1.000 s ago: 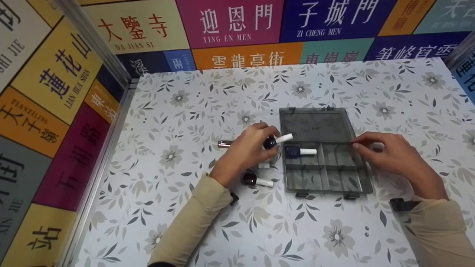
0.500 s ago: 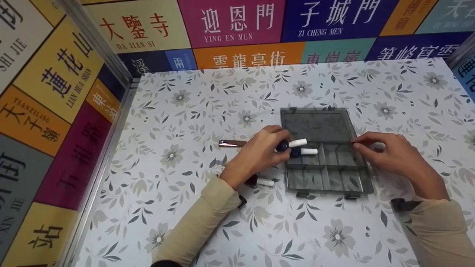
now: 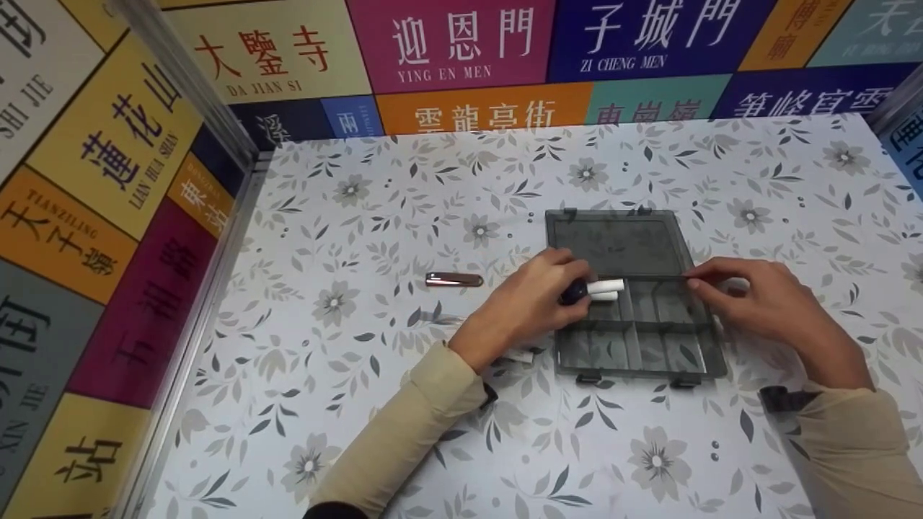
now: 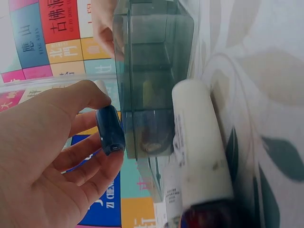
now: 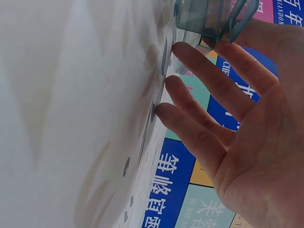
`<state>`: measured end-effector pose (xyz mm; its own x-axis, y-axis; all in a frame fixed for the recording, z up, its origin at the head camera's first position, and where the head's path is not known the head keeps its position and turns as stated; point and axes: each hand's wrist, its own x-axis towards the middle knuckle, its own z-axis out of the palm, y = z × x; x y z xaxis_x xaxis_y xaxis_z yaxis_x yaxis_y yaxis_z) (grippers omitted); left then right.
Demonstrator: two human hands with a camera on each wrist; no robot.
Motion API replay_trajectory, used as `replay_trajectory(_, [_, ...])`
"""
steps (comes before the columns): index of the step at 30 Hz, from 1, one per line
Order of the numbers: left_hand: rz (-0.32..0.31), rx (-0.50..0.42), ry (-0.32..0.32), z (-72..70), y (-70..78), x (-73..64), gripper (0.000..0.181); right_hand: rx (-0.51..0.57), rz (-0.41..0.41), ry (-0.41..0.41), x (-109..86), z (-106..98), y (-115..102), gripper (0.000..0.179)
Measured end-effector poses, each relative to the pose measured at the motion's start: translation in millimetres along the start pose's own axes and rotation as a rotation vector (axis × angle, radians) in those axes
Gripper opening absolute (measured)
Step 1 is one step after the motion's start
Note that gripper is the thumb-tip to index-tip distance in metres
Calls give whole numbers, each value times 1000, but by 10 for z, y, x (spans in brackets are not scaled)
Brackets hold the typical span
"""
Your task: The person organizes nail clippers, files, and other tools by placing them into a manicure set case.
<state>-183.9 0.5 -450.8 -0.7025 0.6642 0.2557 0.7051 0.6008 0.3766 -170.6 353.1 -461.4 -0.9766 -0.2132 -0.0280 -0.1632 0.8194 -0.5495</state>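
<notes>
My left hand point(image 3: 537, 299) pinches a dark blue nail polish bottle point(image 4: 110, 128) with a white cap, just over the upper left compartment of a grey see-through divided box point(image 3: 642, 373). Inside that compartment another nail polish lies, and only its white cap point(image 3: 604, 296) shows past my fingers. At the box's right side, my right hand point(image 3: 757, 299) holds the edge near the hinge between thumb and index finger. The remaining fingers point(image 5: 190, 133) reach out loosely in the right wrist view. The box's lid point(image 3: 620, 241) lies folded back, away from me.
A shiny nail clipper point(image 3: 453, 279) lies on the flowered tablecloth left of my left hand. A dark red nail polish with a white cap point(image 4: 202, 137) lies beside the box, partly hidden by my left wrist in the head view. Lettered panels point(image 3: 461, 43) stand behind the table.
My left hand has moved right with the dark blue nail polish, from beside the box to over its upper left compartment. The nail clipper has come into full view. My right hand stays put.
</notes>
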Motion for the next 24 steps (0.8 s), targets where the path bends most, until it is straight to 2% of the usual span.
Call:
replay_trajectory(7, [13,16,-10,36,39,48,22,5,-24,6,5,6,21,18])
replay_trajectory(12, [2,6,-45,59,49,50,24,11,-27,3,6,11,13,19])
replay_trajectory(19, [-1,-5,-60,55,47,37,23,13,8,9,2,16,-22,19])
replay_trajectory(24, [-13,-16,-95,53,41,27,25,16,12,14,0,22,-21,19])
